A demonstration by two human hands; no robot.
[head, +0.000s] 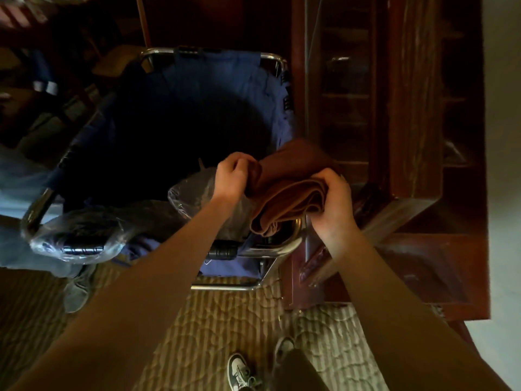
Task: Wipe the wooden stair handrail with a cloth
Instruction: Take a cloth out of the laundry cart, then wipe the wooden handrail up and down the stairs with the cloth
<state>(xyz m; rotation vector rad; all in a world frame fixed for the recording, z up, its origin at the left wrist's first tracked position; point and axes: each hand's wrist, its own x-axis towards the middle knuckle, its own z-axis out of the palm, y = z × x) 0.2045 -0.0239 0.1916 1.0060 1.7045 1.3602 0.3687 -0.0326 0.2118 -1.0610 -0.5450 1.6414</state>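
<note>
A brown cloth (287,193) hangs bunched and folded between my two hands, above the near right corner of a cart. My left hand (232,177) pinches its upper left edge. My right hand (334,201) grips the folded layers on the right side. The dark red wooden stair handrail (414,108) runs away from me on the right, with its post base (408,263) just right of my right hand. Neither hand touches the wood.
A metal-framed cart with a blue fabric bag (197,88) stands in front of me, plastic-wrapped items (81,235) at its near rim. Striped carpet (197,334) lies underfoot, with my shoes (239,371) at the bottom. Cluttered shelves fill the dim left side.
</note>
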